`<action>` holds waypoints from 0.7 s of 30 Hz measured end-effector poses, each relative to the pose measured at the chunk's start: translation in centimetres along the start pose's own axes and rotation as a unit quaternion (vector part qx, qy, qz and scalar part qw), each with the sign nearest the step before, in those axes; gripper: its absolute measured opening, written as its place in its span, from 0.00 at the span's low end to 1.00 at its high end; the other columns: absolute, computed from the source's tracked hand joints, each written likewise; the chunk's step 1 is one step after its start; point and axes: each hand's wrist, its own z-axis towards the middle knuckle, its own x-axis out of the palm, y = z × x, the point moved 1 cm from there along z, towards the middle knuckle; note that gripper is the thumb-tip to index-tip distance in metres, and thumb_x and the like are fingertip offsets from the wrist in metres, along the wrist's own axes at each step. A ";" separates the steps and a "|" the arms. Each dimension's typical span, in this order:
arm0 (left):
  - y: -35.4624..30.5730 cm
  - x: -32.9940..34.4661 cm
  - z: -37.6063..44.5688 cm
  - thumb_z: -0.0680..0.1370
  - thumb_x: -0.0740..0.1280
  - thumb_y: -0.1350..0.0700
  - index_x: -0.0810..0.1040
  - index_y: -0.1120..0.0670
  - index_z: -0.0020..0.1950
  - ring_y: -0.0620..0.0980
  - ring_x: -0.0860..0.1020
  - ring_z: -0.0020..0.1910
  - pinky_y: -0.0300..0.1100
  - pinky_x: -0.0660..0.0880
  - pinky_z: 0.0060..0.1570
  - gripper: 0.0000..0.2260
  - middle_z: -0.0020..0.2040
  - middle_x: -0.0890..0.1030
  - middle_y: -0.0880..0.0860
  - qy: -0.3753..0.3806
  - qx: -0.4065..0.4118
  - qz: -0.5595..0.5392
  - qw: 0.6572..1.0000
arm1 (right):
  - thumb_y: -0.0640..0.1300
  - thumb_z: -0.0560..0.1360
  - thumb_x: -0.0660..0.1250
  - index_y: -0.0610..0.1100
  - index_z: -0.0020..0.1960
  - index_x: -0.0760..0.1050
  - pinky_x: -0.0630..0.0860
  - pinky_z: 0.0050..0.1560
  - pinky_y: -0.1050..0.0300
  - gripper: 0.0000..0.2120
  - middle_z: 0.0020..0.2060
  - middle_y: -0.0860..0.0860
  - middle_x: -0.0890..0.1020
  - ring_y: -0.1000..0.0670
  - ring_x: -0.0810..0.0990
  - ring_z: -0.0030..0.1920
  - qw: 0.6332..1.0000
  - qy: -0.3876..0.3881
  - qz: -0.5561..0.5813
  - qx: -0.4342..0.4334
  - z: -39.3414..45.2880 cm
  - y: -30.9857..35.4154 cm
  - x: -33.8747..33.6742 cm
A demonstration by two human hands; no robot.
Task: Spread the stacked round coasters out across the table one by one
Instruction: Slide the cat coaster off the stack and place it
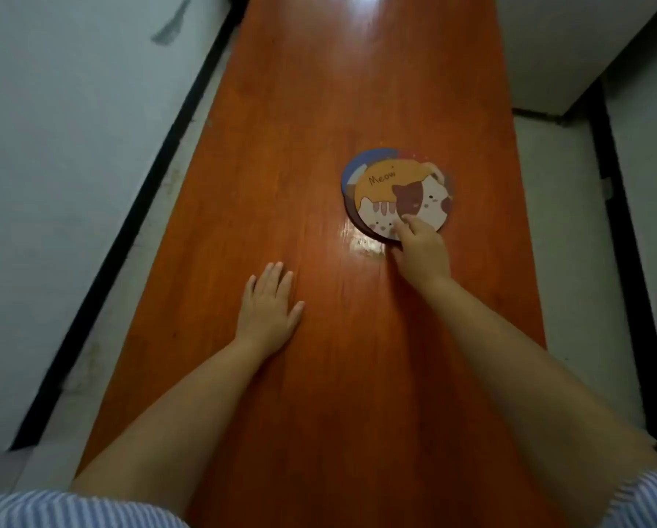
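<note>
Head view, one frame. Long orange-brown worktop (319, 146) runs from the bottom of the frame to the top centre, glossy, with a bright glare spot at the top edge.

Coasters: one stack of round coasters (397, 194), right of centre in the frame. Stack is loosely fanned, not squared. Count by visible edges: at least three. The top coaster (403, 196) is orange with the word "Meow" and two cartoon cat faces; a blue coaster (351, 167) shows as a crescent at the stack's upper left; a dark edge shows at the lower left, and a reddish sliver at the upper right. Exact total cannot be told. No coaster lies apart from the stack.

Hands: two, both bare.
- Right hand (424, 253): at the lower edge of the stack, fingertips (407, 219) on the top coaster's face. Fingers curled; whether the grip pinches the coaster's rim or only presses on it cannot be told.
- Left hand (270, 310): flat on the worktop, palm down, fingers spread, grip open, holding nothing. Sits lower left of the stack, well apart from it.

Two striped sleeves (71, 512) show at the bottom corners. Pale floor (71, 146) with dark strips flanks the worktop on both sides.
</note>
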 end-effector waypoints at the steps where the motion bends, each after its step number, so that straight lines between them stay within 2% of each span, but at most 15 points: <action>1: 0.0 0.0 0.1 0.79 0.53 0.44 0.56 0.55 0.75 0.52 0.50 0.76 0.50 0.47 0.75 0.27 0.77 0.56 0.55 -0.013 0.001 0.000 1.000 | 0.33 0.74 0.64 0.34 0.59 0.76 0.74 0.56 0.48 0.14 0.57 0.37 0.80 0.39 0.76 0.58 1.000 -0.013 0.015 -0.009 0.4 -0.5 0.2; 4: 0.3 0.6 0.2 0.79 0.54 0.45 0.58 0.55 0.74 0.52 0.53 0.76 0.50 0.48 0.74 0.26 0.76 0.58 0.55 -0.046 0.012 0.002 0.999 | 0.29 0.69 0.70 0.31 0.44 0.82 0.81 0.41 0.47 0.05 0.42 0.35 0.85 0.37 0.83 0.43 0.994 -0.080 0.032 -0.069 1.1 -1.6 0.0; 6: 0.1 0.9 0.2 0.78 0.55 0.45 0.59 0.55 0.74 0.52 0.53 0.76 0.50 0.49 0.74 0.26 0.76 0.59 0.56 -0.052 0.016 -0.007 0.999 | 0.25 0.63 0.72 0.30 0.37 0.82 0.81 0.32 0.49 0.04 0.35 0.35 0.85 0.37 0.84 0.35 0.991 -0.069 0.002 -0.111 1.1 -2.2 0.0; 8: 0.3 1.1 0.4 0.78 0.55 0.45 0.59 0.55 0.74 0.52 0.54 0.76 0.50 0.48 0.74 0.26 0.76 0.60 0.56 -0.064 0.018 -0.006 0.998 | 0.22 0.61 0.70 0.29 0.33 0.79 0.78 0.27 0.51 0.05 0.32 0.35 0.83 0.37 0.82 0.32 0.990 -0.056 -0.018 -0.126 1.5 -2.1 -0.7; 11: 0.4 0.9 0.4 0.78 0.56 0.45 0.60 0.56 0.73 0.54 0.55 0.75 0.51 0.50 0.74 0.26 0.76 0.60 0.57 -0.066 0.015 -0.003 0.998 | 0.23 0.66 0.63 0.29 0.36 0.75 0.75 0.30 0.46 0.05 0.34 0.33 0.80 0.36 0.78 0.35 0.993 -0.078 -0.002 -0.092 1.5 -1.1 -1.7; 15: 0.5 -0.1 -1.1 0.77 0.61 0.46 0.60 0.57 0.73 0.60 0.65 0.67 0.54 0.64 0.66 0.28 0.68 0.66 0.61 -0.088 -0.036 -0.038 0.995 | 0.25 0.67 0.66 0.30 0.35 0.74 0.75 0.26 0.48 0.04 0.31 0.35 0.79 0.37 0.77 0.30 0.985 -0.112 0.037 -0.127 -4.2 2.1 -3.0; 17: 0.7 -0.3 -2.9 0.77 0.62 0.47 0.61 0.57 0.72 0.60 0.67 0.64 0.54 0.67 0.62 0.27 0.66 0.68 0.62 -0.095 -0.055 -0.082 0.991 | 0.26 0.67 0.68 0.31 0.35 0.75 0.75 0.26 0.51 0.04 0.31 0.36 0.79 0.38 0.78 0.30 0.987 -0.082 0.063 -0.122 -8.8 4.1 -2.9; 19: 1.2 -0.3 -5.4 0.77 0.61 0.49 0.63 0.58 0.71 0.59 0.69 0.61 0.52 0.69 0.59 0.25 0.63 0.71 0.62 -0.099 -0.040 -0.122 0.987 | 0.26 0.66 0.69 0.32 0.34 0.75 0.75 0.27 0.52 0.05 0.31 0.38 0.80 0.39 0.78 0.29 0.989 -0.050 0.080 -0.114 -13.8 6.4 -2.4; 21: 2.0 0.0 -8.5 0.78 0.61 0.51 0.66 0.58 0.69 0.56 0.72 0.57 0.48 0.71 0.54 0.22 0.60 0.74 0.60 -0.082 -0.006 -0.173 0.981 | 0.27 0.64 0.71 0.35 0.34 0.76 0.79 0.37 0.48 0.06 0.30 0.41 0.81 0.41 0.79 0.29 0.992 -0.031 0.058 -0.108 -18.8 8.9 -1.6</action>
